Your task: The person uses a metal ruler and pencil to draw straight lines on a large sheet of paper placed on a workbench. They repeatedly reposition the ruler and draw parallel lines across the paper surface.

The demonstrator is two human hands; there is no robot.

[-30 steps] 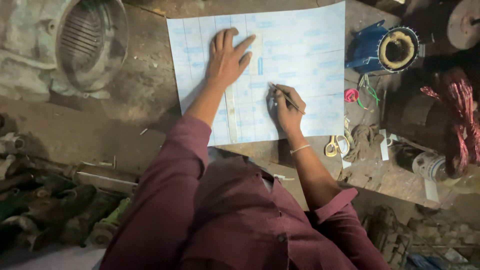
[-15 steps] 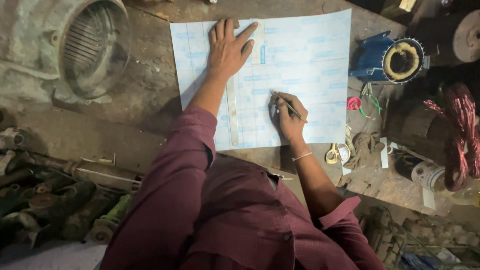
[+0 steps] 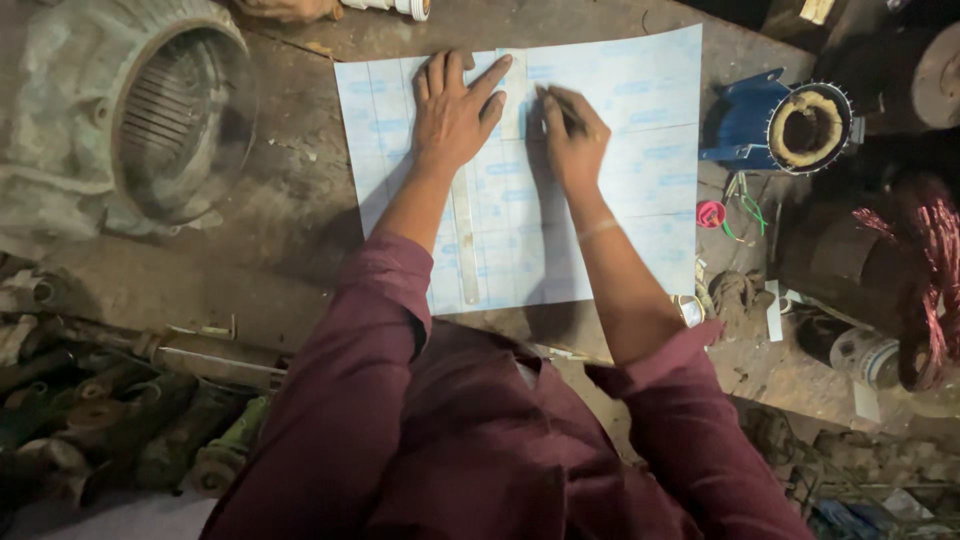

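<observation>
In the upper middle of the frame a large pale blue sheet (image 3: 640, 130) lies flat on the bench (image 3: 300, 200). It is rectangular, with rows of darker blue printed marks and faint fold lines that divide it into panels. It looks like a printed paper sheet, not a package. At the lower right of the frame a small round container (image 3: 862, 356) with a light label stands near the edge; its details are too small to tell. No signs or screens are visible.

Motor repair workshop: grimy bench (image 3: 300, 200), stator housing (image 3: 120, 120), copper wire coil (image 3: 925, 270).
</observation>
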